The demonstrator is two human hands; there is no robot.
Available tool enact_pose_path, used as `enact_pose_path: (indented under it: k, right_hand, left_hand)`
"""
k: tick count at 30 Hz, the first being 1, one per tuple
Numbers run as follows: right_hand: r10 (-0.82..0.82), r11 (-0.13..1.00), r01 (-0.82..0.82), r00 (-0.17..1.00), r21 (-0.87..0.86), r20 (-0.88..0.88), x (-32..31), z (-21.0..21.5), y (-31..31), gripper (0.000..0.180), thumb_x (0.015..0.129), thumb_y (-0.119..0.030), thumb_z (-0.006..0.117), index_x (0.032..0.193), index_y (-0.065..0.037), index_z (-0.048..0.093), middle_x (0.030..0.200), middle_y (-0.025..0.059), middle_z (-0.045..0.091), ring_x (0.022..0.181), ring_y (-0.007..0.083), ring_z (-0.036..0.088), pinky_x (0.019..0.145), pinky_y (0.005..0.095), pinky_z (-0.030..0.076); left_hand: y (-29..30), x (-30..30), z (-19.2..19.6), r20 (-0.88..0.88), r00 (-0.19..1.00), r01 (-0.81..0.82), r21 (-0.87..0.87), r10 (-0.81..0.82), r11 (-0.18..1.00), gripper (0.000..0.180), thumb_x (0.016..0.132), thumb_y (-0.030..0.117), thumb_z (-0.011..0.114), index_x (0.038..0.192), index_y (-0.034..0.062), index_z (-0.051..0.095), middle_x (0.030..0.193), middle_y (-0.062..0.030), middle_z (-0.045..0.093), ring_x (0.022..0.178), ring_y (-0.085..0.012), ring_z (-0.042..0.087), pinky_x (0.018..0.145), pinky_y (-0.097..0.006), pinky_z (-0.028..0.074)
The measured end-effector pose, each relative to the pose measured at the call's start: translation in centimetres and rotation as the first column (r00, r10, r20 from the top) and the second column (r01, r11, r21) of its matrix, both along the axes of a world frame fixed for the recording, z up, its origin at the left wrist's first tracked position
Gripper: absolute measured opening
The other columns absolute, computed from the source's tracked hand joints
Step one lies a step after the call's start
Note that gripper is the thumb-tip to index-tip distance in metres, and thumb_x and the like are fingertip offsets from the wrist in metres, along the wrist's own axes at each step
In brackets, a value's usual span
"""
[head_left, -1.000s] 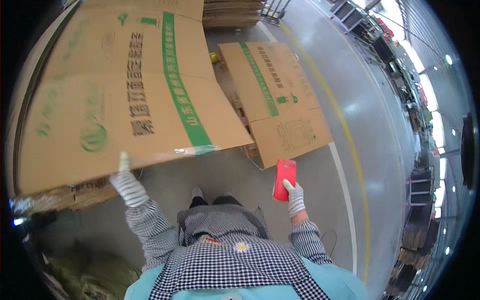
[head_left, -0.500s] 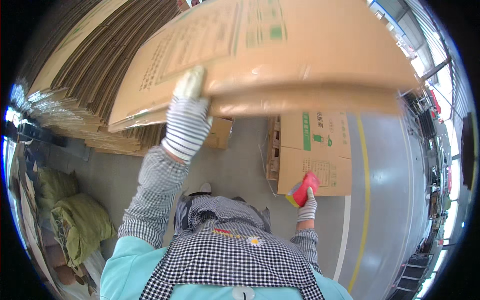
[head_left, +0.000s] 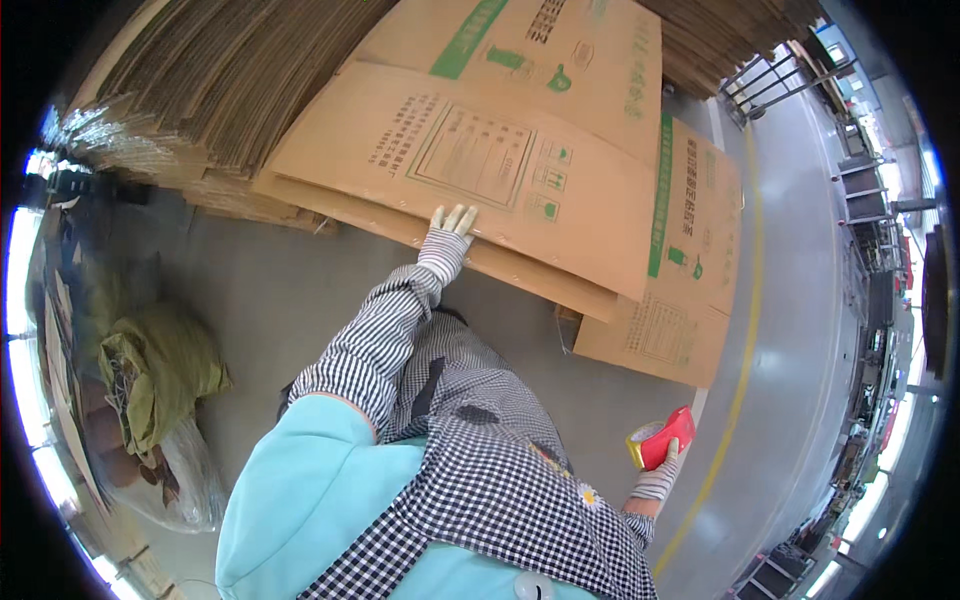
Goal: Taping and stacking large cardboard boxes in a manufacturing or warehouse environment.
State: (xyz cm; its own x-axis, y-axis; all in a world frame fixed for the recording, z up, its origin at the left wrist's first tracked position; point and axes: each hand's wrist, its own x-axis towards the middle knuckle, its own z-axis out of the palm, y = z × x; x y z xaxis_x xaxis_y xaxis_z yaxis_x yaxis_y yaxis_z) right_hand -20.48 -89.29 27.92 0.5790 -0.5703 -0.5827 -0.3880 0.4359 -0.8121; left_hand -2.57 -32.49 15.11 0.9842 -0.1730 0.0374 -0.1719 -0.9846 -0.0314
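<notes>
Flattened cardboard box (head_left: 480, 175), tan with green stripes and black printed panels, lies tilted on top of a stack of similar sheets, its lower edge lifted above the grey concrete floor (head_left: 300, 290). The gloved left hand (head_left: 447, 240) reaches up with fingers spread and pressed flat against the box's lower edge, not curled around it. At least three printed flattened boxes are visible: the one being touched, another (head_left: 560, 50) behind it, and a third (head_left: 680, 300) lying lower at the right. A tall stack of plain corrugated sheets (head_left: 230, 80) stands to the left. The gloved right hand (head_left: 657, 482) hangs low by the person's side, fingers closed around one red tape dispenser (head_left: 665, 440) carrying a yellow roll. One person appears, in a checked apron and striped sleeves. One green sack (head_left: 155, 370) sits on the floor at the left. A yellow line (head_left: 745, 330) runs along the floor at the right.
</notes>
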Motion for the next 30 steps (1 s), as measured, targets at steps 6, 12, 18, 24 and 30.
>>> enact_pose_path:
  k: [6, 12, 18, 24, 30]
  right_hand:
    - [0.15, 0.986, -0.151, 0.988, 0.065, 0.024, 6.5, 1.8, 7.2, 0.063, 0.088, -0.035, 0.068, 0.136, 0.0, 0.047, 0.132, 0.0131, 0.056, 0.121, 0.0261, 0.053, 0.106, 0.0403, 0.042]
    - [0.417, 0.901, -0.422, 0.907, 0.105, 0.065, 21.5, 4.1, 25.3, 0.06, 0.089, -0.032, 0.066, 0.135, 0.001, 0.047, 0.131, 0.0123, 0.055, 0.119, 0.0245, 0.053, 0.106, 0.0386, 0.041]
    - [0.614, 0.758, -0.607, 0.787, 0.237, 0.053, 34.0, 3.6, 37.4, 0.049, 0.091, -0.029, 0.064, 0.126, 0.002, 0.051, 0.107, 0.0129, 0.063, 0.09, 0.0226, 0.062, 0.083, 0.0356, 0.052]
    - [0.86, 0.442, -0.814, 0.503, 0.378, 0.079, 43.5, -0.1, 50.8, 0.046, 0.09, -0.027, 0.064, 0.123, 0.004, 0.054, 0.109, 0.0155, 0.065, 0.096, 0.0232, 0.064, 0.083, 0.0353, 0.053]
    - [0.898, 0.276, -0.895, 0.37, 0.35, 0.239, 50.1, 0.1, 57.7, 0.048, 0.083, -0.027, 0.069, 0.119, 0.004, 0.058, 0.101, 0.0133, 0.068, 0.088, 0.023, 0.067, 0.084, 0.0348, 0.053]
  left_hand:
    - [-1.8, 0.1, -2.5, -0.003, 0.999, -0.036, -0.269, 0.037, 0.962, 0.047, 0.076, 0.034, 0.067, 0.116, 0.0088, 0.062, 0.14, -0.0167, 0.046, 0.135, -0.0327, 0.037, 0.113, -0.056, 0.02]
    - [-10.9, 4.0, -7.6, -0.125, 0.947, 0.182, -0.553, -0.297, 0.813, 0.077, 0.081, 0.047, 0.063, 0.139, 0.0006, 0.043, 0.151, -0.0187, 0.034, 0.143, -0.0324, 0.028, 0.117, -0.052, 0.013]
    - [4.5, 7.2, -4.2, -0.091, 0.994, -0.1, -0.592, 0.057, 0.8, 0.072, 0.076, 0.046, 0.064, 0.134, 0.0063, 0.05, 0.142, -0.0164, 0.044, 0.136, -0.0281, 0.037, 0.109, -0.05, 0.029]
    - [34.7, -0.7, -8.6, 0.119, 0.556, -0.823, -0.057, 0.823, 0.565, 0.065, 0.083, 0.038, 0.056, 0.138, 0.0047, 0.044, 0.144, -0.0221, 0.039, 0.131, -0.0394, 0.037, 0.111, -0.056, 0.024]
    - [31.0, 14.9, -1.9, -0.624, 0.615, -0.421, -0.777, 0.481, -0.469, 0.065, 0.096, 0.057, 0.045, 0.109, -0.0031, 0.067, 0.112, -0.0213, 0.067, 0.107, -0.028, 0.063, 0.093, -0.039, 0.049]
